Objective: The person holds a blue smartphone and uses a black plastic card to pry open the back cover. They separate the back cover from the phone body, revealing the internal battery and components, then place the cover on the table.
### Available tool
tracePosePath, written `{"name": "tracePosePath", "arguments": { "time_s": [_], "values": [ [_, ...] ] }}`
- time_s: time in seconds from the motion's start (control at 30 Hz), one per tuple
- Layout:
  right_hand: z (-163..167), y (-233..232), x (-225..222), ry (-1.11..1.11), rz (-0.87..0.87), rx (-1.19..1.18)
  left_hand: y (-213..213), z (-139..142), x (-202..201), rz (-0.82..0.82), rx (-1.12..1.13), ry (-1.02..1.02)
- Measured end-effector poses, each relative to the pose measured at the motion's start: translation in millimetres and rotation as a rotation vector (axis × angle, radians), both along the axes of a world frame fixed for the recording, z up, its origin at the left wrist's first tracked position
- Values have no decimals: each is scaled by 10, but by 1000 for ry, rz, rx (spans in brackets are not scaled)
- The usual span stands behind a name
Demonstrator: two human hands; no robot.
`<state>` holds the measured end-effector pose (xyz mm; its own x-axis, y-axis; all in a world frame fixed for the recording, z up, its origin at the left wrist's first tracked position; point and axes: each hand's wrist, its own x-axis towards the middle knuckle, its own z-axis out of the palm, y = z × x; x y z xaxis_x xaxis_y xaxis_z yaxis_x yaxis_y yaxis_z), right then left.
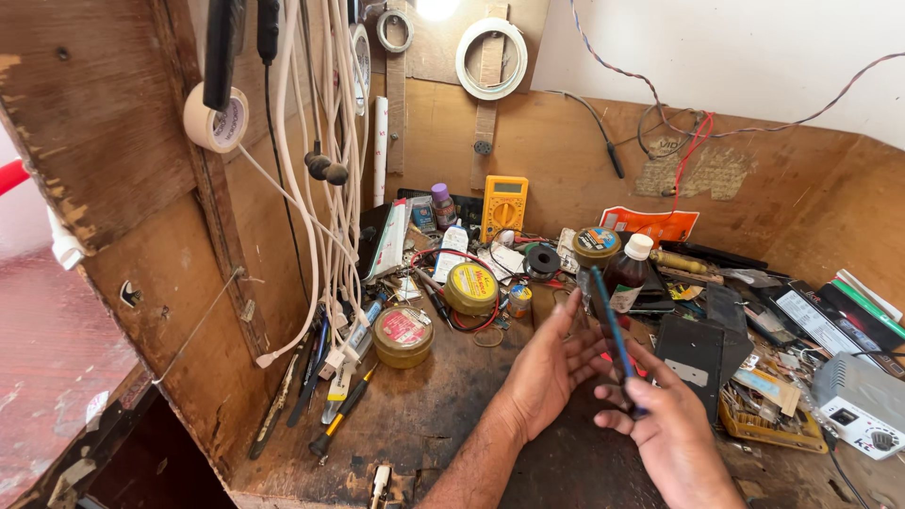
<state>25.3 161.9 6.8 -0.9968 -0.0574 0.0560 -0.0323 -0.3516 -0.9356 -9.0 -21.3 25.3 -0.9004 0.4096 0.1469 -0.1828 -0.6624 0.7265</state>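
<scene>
Your right hand [671, 429] grips a thin blue phone [615, 341] edge-on, your left hand [550, 363] open against it; bare workbench [424, 424] lies toward the front-left corner

A small electronics repair workshop: a worn wooden bench [443, 415] crowded with a yellow multimeter [503, 206], solder-paste tins [470, 287] just in front of it, screwdrivers [341, 412] to its left, and tape rolls [490, 57] hung on the wall above it.

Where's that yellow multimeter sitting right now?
In the head view, the yellow multimeter leans against the wooden back wall, above centre, behind the round yellow tin.
</scene>
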Motion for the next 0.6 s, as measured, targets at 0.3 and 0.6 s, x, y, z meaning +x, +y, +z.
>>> {"name": "tracePosePath", "arguments": {
  "time_s": [0.3, 0.6],
  "values": [
    [161, 123, 87, -35, 302, -460, -13, -91, -56, 116, -3, -64],
    [273, 59, 143, -38, 391, -525, -1, -177, -94, 144, -14, 14]
  ]
}}
